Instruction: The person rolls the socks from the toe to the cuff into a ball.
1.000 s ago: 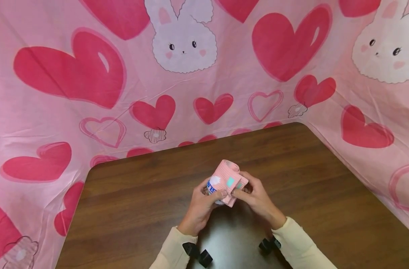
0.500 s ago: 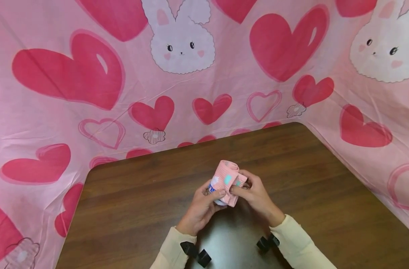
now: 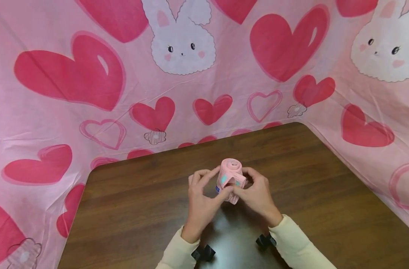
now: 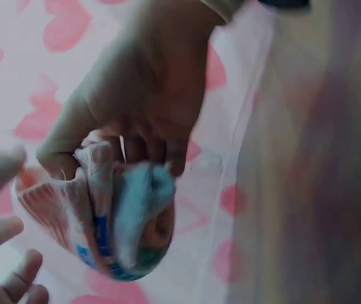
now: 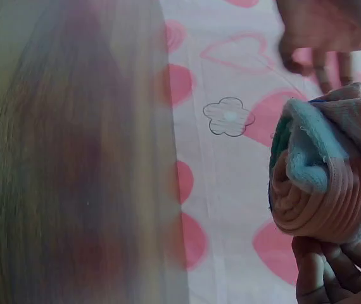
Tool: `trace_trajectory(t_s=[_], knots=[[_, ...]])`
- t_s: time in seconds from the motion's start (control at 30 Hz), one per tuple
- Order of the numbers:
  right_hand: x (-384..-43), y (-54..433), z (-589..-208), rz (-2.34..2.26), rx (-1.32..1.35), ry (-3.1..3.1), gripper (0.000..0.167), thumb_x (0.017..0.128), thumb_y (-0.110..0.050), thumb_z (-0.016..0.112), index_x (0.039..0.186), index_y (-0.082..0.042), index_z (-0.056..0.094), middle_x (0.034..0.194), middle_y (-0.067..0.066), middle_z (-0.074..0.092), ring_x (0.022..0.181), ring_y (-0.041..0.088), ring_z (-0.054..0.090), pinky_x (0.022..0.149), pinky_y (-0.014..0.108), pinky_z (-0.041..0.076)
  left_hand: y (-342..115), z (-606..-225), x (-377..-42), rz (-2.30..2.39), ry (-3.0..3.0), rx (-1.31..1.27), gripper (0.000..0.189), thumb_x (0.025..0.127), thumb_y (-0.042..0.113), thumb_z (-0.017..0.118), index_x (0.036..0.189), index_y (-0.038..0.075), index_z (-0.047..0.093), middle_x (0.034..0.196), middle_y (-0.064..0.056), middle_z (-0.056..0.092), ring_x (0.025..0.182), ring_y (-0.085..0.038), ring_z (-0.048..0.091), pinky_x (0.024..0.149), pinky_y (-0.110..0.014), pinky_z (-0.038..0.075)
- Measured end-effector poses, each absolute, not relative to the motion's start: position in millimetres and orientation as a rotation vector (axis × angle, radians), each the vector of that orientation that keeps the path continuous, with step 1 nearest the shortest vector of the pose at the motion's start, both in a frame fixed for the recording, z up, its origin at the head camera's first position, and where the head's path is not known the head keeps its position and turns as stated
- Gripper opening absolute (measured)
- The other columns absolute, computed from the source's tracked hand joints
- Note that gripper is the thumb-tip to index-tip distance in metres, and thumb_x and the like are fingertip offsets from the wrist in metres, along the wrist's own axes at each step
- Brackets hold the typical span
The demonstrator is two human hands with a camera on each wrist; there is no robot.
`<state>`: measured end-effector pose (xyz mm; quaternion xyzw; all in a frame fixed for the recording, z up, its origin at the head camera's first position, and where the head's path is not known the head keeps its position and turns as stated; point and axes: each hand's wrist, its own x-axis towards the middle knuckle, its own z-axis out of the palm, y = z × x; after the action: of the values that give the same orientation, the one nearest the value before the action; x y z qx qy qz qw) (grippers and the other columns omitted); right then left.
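Rolled cloth: a soft pink bundle (image 3: 231, 177), wound into a stubby cylinder; the coiled end faces upward in the head view, its layers forming a tight spiral; the knit is finely ribbed, and in the right wrist view the ridges curve round the coil.
Colours on the roll: blue-green patches break up the pink; a bold blue marking shows low on one side; the pale blue area looks fuzzy in both wrist views.
Loose flap: a folded edge stands away from the cylinder on the side nearer the person, making a small pocket-like gap; a corner hangs below it.
Where it is: held up over the table (image 3: 140, 201), between the two hands.
Right hand: this hand (image 3: 259, 194) grips the roll, thumb at the flap and fingers bent round the far side.
Left hand: this hand (image 3: 203, 201) is spread wide, fingers lifted and parted; it has hold of nothing, its thumb and forefinger close beside the roll; whether they touch it, I cannot tell.
Sleeves: cream, smooth and slightly puffed (image 3: 296, 241); a small, blocky black device (image 3: 203, 254) sits at each wrist.
Tabletop: brown, streaked with wood grain, a glossy patch near the person.
Backdrop: creased pink sheeting (image 3: 231, 76), printed with red hearts (image 3: 289, 46) and white rabbit faces (image 3: 184, 54).
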<state>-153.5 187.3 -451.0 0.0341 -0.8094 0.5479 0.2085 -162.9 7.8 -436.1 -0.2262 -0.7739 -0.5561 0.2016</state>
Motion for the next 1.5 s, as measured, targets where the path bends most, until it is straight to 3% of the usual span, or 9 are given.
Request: trace_trajectory(t_s=[0.23,0.33,0.47,0.63,0.73,0.87,1.0,1.23,1.5], knots=[[-152.8,185.8,-449.1,1.310,0.124,-2.272,0.049,0.068,-0.017,0.087,0.111,-0.003,0.069,0.087,0.001,0.066,0.073,0.013,0.059,0.060,0.029,0.052,10.8,-432.8,-168.6,-0.867,-1.936,-0.848,0.023,0.088,0.019,0.078,0.109,0.009,0.079,0.092,-0.003,0.066,0.086,-0.024,0.054,0.076,-0.048,0.031],[-153.3,184.8,-447.6,1.220,0.140,-2.290,0.056,0.065,-0.021,0.090,0.113,-0.002,0.068,0.091,0.001,0.066,0.076,0.013,0.059,0.063,0.032,0.051,12.5,-431.6,-167.0,-0.905,-1.955,-0.846,0.017,0.091,0.012,0.073,0.106,0.008,0.078,0.089,-0.002,0.068,0.083,-0.021,0.057,0.075,-0.045,0.033],[-154.1,183.1,-447.1,1.118,0.132,-2.302,0.058,0.061,-0.023,0.092,0.110,-0.001,0.068,0.094,0.005,0.066,0.079,0.016,0.059,0.066,0.037,0.051,13.8,-424.8,-164.1,-1.288,-2.066,-0.755,0.010,0.091,0.007,0.070,0.097,0.011,0.078,0.084,0.005,0.071,0.081,-0.015,0.059,0.075,-0.039,0.037],[-156.8,180.3,-447.7,1.031,0.154,-2.283,0.052,0.061,-0.023,0.090,0.102,0.000,0.069,0.090,0.007,0.067,0.076,0.018,0.061,0.064,0.039,0.052,11.5,-414.8,-163.6,-1.866,-2.158,-0.592,0.014,0.092,0.002,0.067,0.088,0.011,0.077,0.075,0.005,0.066,0.077,-0.017,0.056,0.071,-0.038,0.046],[-157.1,178.6,-448.5,0.979,0.175,-2.279,0.049,0.061,-0.025,0.091,0.097,-0.001,0.068,0.086,0.007,0.067,0.073,0.019,0.062,0.063,0.040,0.052,10.7,-412.6,-164.9,-2.021,-2.174,-0.574,0.014,0.094,0.002,0.065,0.087,0.008,0.075,0.076,0.000,0.065,0.079,-0.020,0.053,0.073,-0.037,0.044],[-154.8,175.6,-448.8,0.888,0.186,-2.310,0.049,0.060,-0.033,0.092,0.090,-0.004,0.066,0.079,0.002,0.062,0.066,0.017,0.059,0.058,0.038,0.051,7.8,-410.3,-165.1,-1.955,-2.256,-0.589,0.013,0.094,0.006,0.066,0.086,0.011,0.075,0.078,0.002,0.063,0.078,-0.019,0.050,0.071,-0.034,0.041],[-151.0,169.5,-447.4,0.810,0.235,-2.316,0.045,0.063,-0.038,0.090,0.083,-0.009,0.061,0.073,-0.002,0.056,0.058,0.013,0.052,0.051,0.033,0.047,3.0,-402.5,-165.3,-1.751,-2.348,-0.666,0.014,0.092,0.011,0.067,0.083,0.017,0.074,0.076,0.010,0.058,0.075,-0.013,0.051,0.077,-0.038,0.036],[-144.8,160.9,-447.4,0.652,0.376,-2.309,0.036,0.063,-0.027,0.088,0.077,-0.012,0.058,0.068,-0.005,0.049,0.056,0.012,0.043,0.050,0.031,0.040,-1.8,-385.1,-173.5,-1.565,-2.427,-0.907,0.014,0.095,0.014,0.063,0.087,0.016,0.074,0.074,0.013,0.057,0.073,-0.008,0.049,0.079,-0.042,0.031],[-130.1,164.1,-458.0,0.474,0.581,-2.303,0.037,0.060,-0.019,0.085,0.074,-0.014,0.052,0.069,-0.007,0.044,0.060,0.013,0.043,0.055,0.030,0.038,1.2,-386.5,-186.8,-1.547,-2.554,-0.911,0.013,0.095,0.014,0.063,0.088,0.013,0.074,0.080,0.011,0.066,0.078,-0.010,0.057,0.082,-0.042,0.035]])
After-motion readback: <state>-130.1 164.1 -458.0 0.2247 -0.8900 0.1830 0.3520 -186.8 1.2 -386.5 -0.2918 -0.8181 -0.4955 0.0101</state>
